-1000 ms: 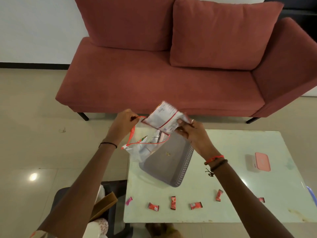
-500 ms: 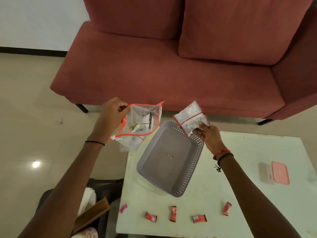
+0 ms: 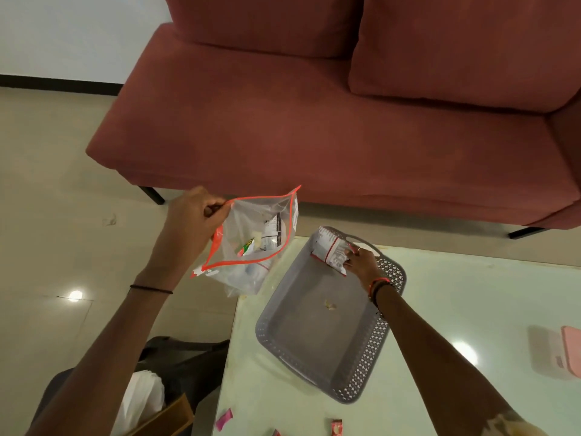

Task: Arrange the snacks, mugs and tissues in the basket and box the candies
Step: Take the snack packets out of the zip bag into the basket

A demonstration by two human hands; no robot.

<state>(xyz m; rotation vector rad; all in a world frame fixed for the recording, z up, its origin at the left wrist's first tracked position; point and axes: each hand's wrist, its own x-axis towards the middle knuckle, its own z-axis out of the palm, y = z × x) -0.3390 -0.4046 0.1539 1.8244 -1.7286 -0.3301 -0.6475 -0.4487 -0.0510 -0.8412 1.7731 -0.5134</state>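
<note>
Snack packet (image 3: 330,251) in basket (image 3: 314,341), 12 o'clock corner | right grip (image 3: 363,264) pinching packet edge | left grip (image 3: 191,221) clenched on bag (image 3: 251,250) rim, 9 o'clock of basket | lay flat against wall, then release

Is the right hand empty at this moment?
No, the right hand grips a white snack packet at the far end of the grey basket.

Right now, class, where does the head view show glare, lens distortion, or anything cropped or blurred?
Head view: bright glare spots on the floor and the glossy table; head view: the wide lens stretches and slants the sofa; head view: candies at the bottom edge are cropped and slightly soft.
</note>
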